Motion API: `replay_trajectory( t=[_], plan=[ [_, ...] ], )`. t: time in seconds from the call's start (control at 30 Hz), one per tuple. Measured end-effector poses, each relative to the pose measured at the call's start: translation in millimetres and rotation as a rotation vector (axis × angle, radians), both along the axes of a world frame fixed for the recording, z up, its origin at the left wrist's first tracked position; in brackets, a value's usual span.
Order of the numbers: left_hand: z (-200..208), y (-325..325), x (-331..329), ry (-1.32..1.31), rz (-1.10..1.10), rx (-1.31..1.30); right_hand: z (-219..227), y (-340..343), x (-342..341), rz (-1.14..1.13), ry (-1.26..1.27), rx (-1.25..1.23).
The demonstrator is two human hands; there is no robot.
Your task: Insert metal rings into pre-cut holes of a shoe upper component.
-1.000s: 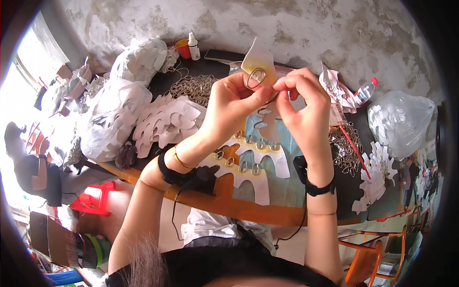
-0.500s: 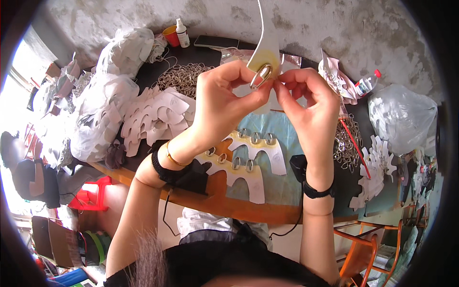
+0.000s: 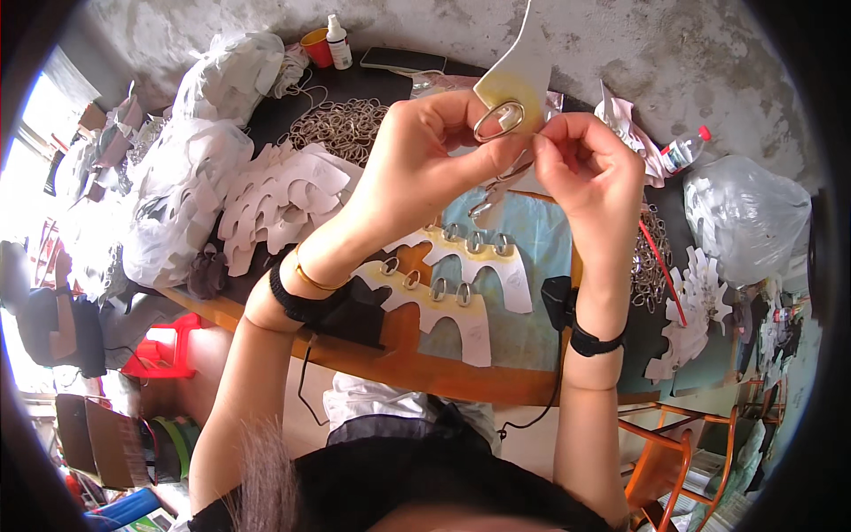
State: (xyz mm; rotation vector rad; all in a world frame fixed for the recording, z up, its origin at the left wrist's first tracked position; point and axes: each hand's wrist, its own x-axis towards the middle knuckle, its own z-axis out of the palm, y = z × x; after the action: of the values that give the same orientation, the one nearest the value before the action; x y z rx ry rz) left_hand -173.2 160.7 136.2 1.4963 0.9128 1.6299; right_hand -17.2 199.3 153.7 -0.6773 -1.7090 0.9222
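Note:
Raised over the table, a white cut piece [image 3: 519,71] with a yellowed patch carries an oval metal ring [image 3: 480,127]. My left hand [image 3: 434,151] is closed on this piece, thumb and fingers pinching it beside the ring. My right hand [image 3: 592,168] is closed in a pinch at the piece's lower right edge; its fingertips partly hide what they grip. Below the hands lie two white scalloped pieces, a far one [image 3: 512,275] and a near one [image 3: 474,332], both with metal rings standing along their yellowed edges. They rest on a bluish sheet [image 3: 554,230].
At the back left is a heap of metal rings [image 3: 341,129], beside stacked white pieces [image 3: 284,195] and white bags [image 3: 191,195]. A red cup [image 3: 316,46] and white bottle [image 3: 338,43] stand behind. On the right are a plastic bag [image 3: 749,217], more rings [image 3: 651,266] and a red stick [image 3: 663,270].
Both hands and the held piece have shifted slightly right in view. The piece and its ring are tilted more to the right, and shiny metal shows beneath the hands.

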Motion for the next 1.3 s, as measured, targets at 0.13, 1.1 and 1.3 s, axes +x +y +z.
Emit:
replay_trajectory(
  t=[0.13,1.1,1.3],
  plan=[
    [4,2,-7,0.096,-0.045,-0.156,-3,15,9,0.053,-0.11,-0.009],
    [-8,3,9,-0.119,-0.115,-0.202,-1,10,12,0.104,-0.009,-0.117],
    [-3,4,3,0.053,-0.082,-0.176,-4,3,6,-0.061,-0.095,0.143]
  ],
)
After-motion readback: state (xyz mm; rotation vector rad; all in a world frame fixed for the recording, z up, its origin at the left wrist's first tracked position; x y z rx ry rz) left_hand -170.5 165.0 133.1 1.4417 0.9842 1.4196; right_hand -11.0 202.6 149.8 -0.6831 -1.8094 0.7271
